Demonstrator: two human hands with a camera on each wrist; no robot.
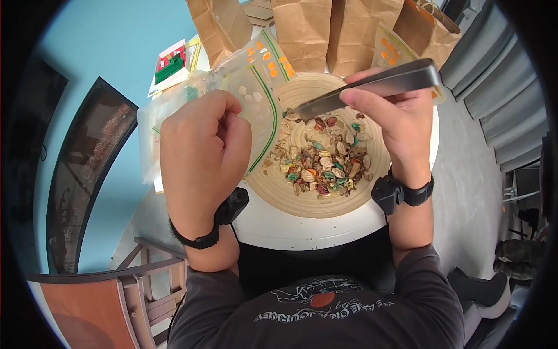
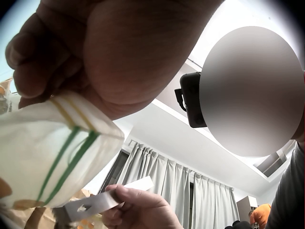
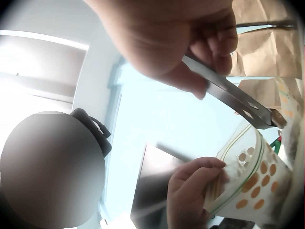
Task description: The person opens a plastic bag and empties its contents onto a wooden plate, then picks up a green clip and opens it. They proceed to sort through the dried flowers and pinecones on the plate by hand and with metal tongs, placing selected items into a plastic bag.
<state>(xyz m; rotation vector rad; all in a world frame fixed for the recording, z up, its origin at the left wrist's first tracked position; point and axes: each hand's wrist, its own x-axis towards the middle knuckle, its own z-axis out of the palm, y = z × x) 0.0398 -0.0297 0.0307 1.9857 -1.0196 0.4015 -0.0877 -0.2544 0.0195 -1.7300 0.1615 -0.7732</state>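
Observation:
My left hand (image 1: pixel 200 154) grips the edge of a clear zip bag (image 1: pixel 264 110) with orange dots and a green seal line. The bag's mouth gapes in the right wrist view. Metal tongs (image 1: pixel 378 86) are held by my right hand (image 1: pixel 401 119), thumb on one side and fingers on the other. Their tips come close to the bag's mouth, and a small brown piece (image 3: pixel 277 118) shows at the tips in the right wrist view. Below, a round woven tray (image 1: pixel 308 208) bears a heap of potpourri (image 1: pixel 325 163), with beige, green and reddish dried pieces.
Several brown paper bags (image 1: pixel 302 35) stand along the far side. A second dotted zip bag (image 1: pixel 388 49) is behind my right hand. The round white table (image 1: pixel 302 237) carries the tray. A red and white box with green contents (image 1: pixel 171 64) lies at the far left.

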